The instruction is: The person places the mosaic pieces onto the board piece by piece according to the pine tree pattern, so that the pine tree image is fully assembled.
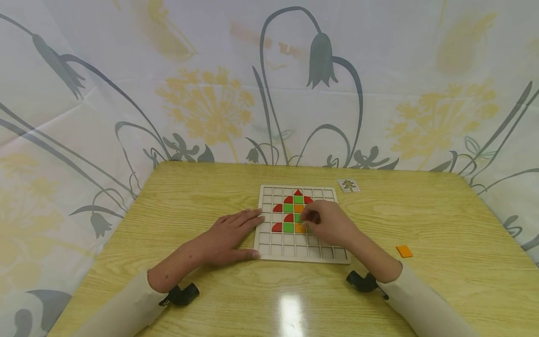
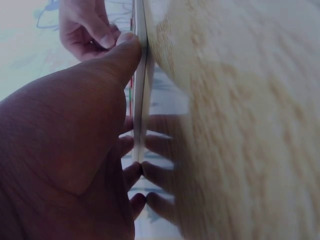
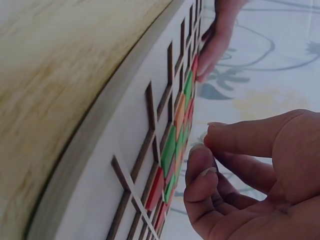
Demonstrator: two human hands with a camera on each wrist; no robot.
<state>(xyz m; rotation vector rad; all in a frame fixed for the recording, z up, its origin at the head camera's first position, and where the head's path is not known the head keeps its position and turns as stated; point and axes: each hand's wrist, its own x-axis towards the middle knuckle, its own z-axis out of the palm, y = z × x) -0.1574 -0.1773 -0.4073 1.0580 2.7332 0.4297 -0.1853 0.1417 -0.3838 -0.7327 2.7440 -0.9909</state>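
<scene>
A pale square grid board (image 1: 278, 248) lies on the table with red, green and orange tiles in its cells. A red tile (image 1: 298, 192) forms the top of the stepped pattern. My left hand (image 1: 225, 236) lies at the board's left edge, fingers extended and fingertips and thumb touching the rim. Over the right part of the pattern hovers my right hand (image 1: 330, 222), hiding some cells. Its fingers are loosely bent, thumb close to the fingertips, and no piece shows between them. Beneath it, a green tile (image 3: 169, 149) and a red tile (image 3: 154, 190) sit in the grid.
A loose orange square tile (image 1: 404, 251) lies on the table right of the board, near the right forearm. A small pattern card (image 1: 348, 186) lies beyond the board's far right corner. Behind the wooden table (image 1: 202, 187) hangs a flower-printed cloth (image 1: 210, 103).
</scene>
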